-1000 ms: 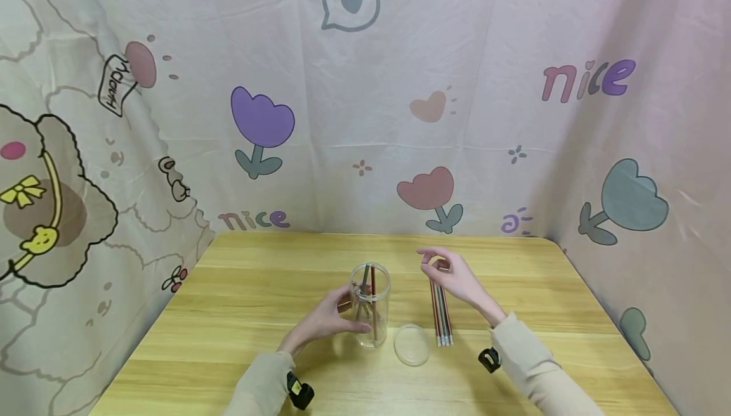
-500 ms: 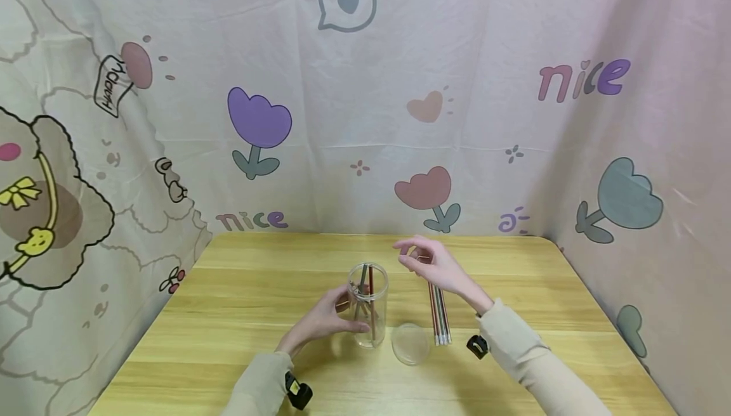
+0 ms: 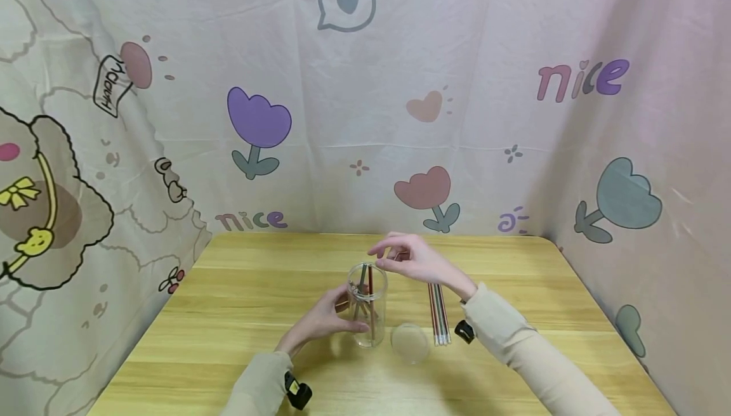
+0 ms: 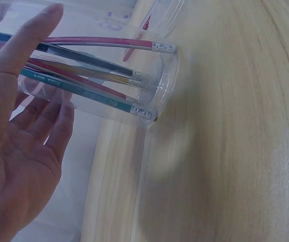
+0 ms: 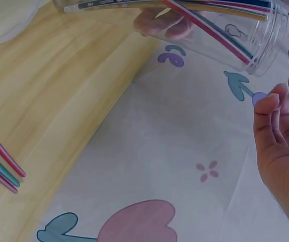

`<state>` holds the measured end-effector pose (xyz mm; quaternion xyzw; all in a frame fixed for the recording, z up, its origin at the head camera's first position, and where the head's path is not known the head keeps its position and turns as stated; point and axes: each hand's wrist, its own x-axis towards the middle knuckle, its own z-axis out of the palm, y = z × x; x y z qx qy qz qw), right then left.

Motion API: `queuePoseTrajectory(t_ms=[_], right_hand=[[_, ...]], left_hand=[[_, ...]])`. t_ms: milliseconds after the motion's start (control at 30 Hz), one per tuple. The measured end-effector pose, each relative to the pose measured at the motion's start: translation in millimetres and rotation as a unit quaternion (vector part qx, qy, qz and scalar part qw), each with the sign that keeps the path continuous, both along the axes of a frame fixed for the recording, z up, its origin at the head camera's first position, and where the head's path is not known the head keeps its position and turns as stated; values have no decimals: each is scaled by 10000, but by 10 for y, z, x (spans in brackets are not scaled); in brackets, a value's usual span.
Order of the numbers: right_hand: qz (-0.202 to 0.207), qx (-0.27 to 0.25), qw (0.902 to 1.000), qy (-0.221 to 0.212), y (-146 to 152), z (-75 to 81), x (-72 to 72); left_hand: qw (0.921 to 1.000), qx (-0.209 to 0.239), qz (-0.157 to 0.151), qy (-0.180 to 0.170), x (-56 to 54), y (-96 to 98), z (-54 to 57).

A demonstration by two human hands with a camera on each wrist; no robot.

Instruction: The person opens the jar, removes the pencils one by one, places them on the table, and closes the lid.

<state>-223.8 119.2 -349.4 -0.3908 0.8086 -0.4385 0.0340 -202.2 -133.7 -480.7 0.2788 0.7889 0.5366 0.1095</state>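
Note:
My left hand (image 3: 321,323) grips a clear plastic jar (image 3: 378,321) that stands upright on the table, thumb across the near side and fingers behind. Several striped pencils (image 4: 84,94) lean inside it, eraser ends at the bottom in the left wrist view. My right hand (image 3: 421,261) hovers just right of the jar's mouth, its fingers loosely bent. In the right wrist view, that hand (image 5: 280,133) is beside the jar's rim (image 5: 270,43), and nothing shows between the thumb and fingers.
A round translucent lid (image 3: 410,343) lies on the table right of the jar. Several more pencils (image 3: 439,314) lie side by side beyond it, under my right forearm's reach. The wooden table (image 3: 257,295) backs onto a printed cloth (image 3: 342,118).
My right hand has moved left from above the loose pencils to beside the jar's mouth. The left hand and the jar have stayed in place.

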Motion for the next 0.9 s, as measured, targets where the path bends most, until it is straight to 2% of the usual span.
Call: queuePoseTrajectory(t_ms=[167, 567, 800, 900], right_hand=[[223, 126, 9997, -22, -38, -19, -45], [158, 211, 9995, 186, -75, -94, -119], [184, 280, 9973, 647, -95, -122, -121], [179, 264, 9969, 720, -102, -136, -126]], left_hand=[[10000, 14, -5, -47, -6, -2, -6], [10000, -13, -14, 1, -2, -5, -1], [9999, 57, -53, -80, -3, -5, -1], [9999, 61, -41, -111, -2, -6, -4]])
